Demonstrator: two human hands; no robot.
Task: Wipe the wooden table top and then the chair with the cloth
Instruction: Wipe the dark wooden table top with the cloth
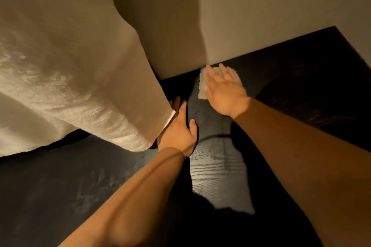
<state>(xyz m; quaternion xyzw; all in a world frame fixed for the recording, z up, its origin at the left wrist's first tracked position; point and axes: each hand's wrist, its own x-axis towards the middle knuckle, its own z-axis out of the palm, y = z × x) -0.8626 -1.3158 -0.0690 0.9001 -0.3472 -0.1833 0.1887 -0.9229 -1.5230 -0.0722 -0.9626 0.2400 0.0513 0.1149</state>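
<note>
The small pale green terry cloth (202, 84) lies flat on the dark, grained wooden desk (218, 172), right in the far corner where the beige wall (261, 12) meets it. The right hand (224, 90) presses it down with fingers (210, 72) spread wide and flat, gripping nothing. Nearer than the cloth, the left hand (178, 128) rests open against the hanging cream curtain (80, 56), apparently holding it off the desk. To do this stroke well, I judge the palm should keep even pressure and draw the cloth out of the corner along the wall edge, overlapping passes. No containers are in view, and no chair either.
</note>
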